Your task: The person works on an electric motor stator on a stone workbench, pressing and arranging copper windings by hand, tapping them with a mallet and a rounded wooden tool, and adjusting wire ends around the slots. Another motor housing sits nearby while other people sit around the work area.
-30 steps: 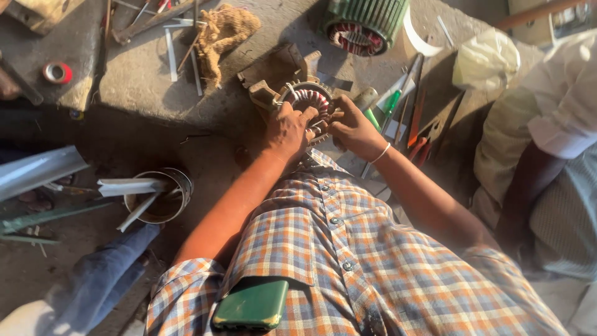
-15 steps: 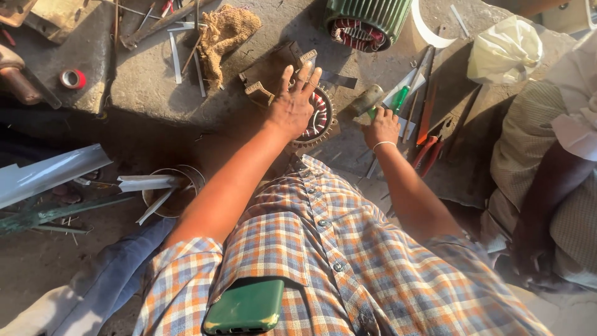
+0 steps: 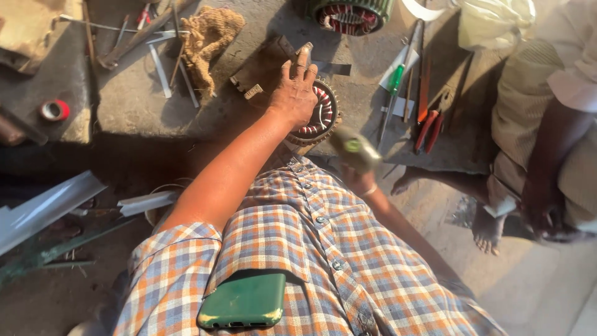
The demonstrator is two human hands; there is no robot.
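My left hand [image 3: 295, 93] lies flat, fingers spread, on top of a round motor stator [image 3: 324, 117] with red and white windings, which rests at the edge of the concrete slab [image 3: 249, 112]. Drawn back close to my chest, my right hand [image 3: 359, 182] grips a blurred, olive-coloured tool handle [image 3: 354, 148] with a green spot. What kind of tool it is cannot be made out. A green phone [image 3: 244, 302] sits in my checked shirt pocket.
A green stator [image 3: 348, 12], a burlap rag [image 3: 208, 37], a green screwdriver [image 3: 393, 84], red pliers [image 3: 429, 127] and metal strips lie on the slab. A red tape roll [image 3: 55, 110] is at the left. Another person [image 3: 547, 124] sits at the right, bare foot [image 3: 488, 227] out.
My right hand left the stator, reached to the tools at the right, and has come back toward my chest gripping a tool. My left hand stayed on the stator, now flattened.
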